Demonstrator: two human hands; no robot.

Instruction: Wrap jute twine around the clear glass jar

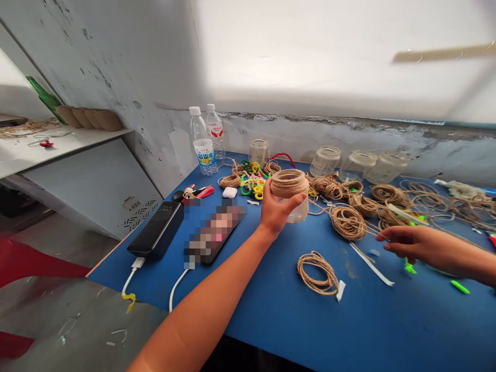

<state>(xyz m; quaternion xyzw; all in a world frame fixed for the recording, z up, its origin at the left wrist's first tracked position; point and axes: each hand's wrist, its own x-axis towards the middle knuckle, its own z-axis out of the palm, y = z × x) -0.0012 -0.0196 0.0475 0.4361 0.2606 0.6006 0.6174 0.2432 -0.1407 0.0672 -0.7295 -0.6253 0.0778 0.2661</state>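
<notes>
**A:** What does the left hand (pixel 274 212) have?

**B:** It has a glass jar (pixel 298 213) with jute twine (pixel 289 183) wound round the upper part. The thumb lies on the twine, and the fingers close around the jar from behind.

**A:** And the right hand (pixel 411 243)?

**B:** It is partly open above the blue table (pixel 271 320) and has hold of nothing. A bright green piece (pixel 409 267) is just below it.

**A:** What is farther?

**B:** First a loop of twine (pixel 318 274), then bigger twine coils (pixel 349 222). By the wall are plain glass jars (pixel 387 166) and two water bottles (pixel 203 139).
</notes>
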